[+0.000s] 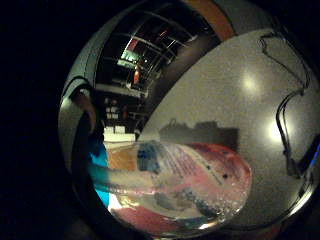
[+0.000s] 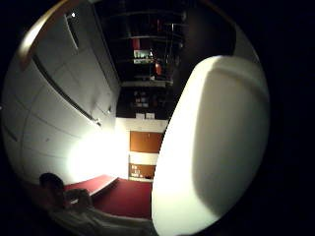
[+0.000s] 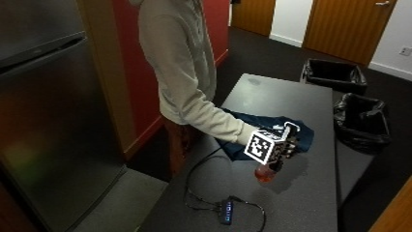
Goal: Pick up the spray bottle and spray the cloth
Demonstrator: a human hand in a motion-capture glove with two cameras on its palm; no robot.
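Note:
In the outside view my gloved right hand (image 3: 281, 149) grips the upper part of a clear spray bottle (image 3: 264, 172) holding reddish liquid. The bottle stands upright with its base at or just above the grey table (image 3: 277, 92); I cannot tell whether it touches. A dark blue cloth (image 3: 293, 129) lies crumpled on the table just beyond the hand. The little finger side palm view shows the labelled bottle (image 1: 185, 185) close to the palm over the tabletop. A large white part (image 2: 216, 147), likely the sprayer head, fills much of the thumb side palm view.
A black cable with a small hub (image 3: 225, 212) lies on the table's near end, and the cable (image 1: 287, 125) also shows beside the bottle. Two black-lined bins (image 3: 334, 75) (image 3: 363, 121) stand past the table's far side. A tall fridge (image 3: 51, 121) is behind the person.

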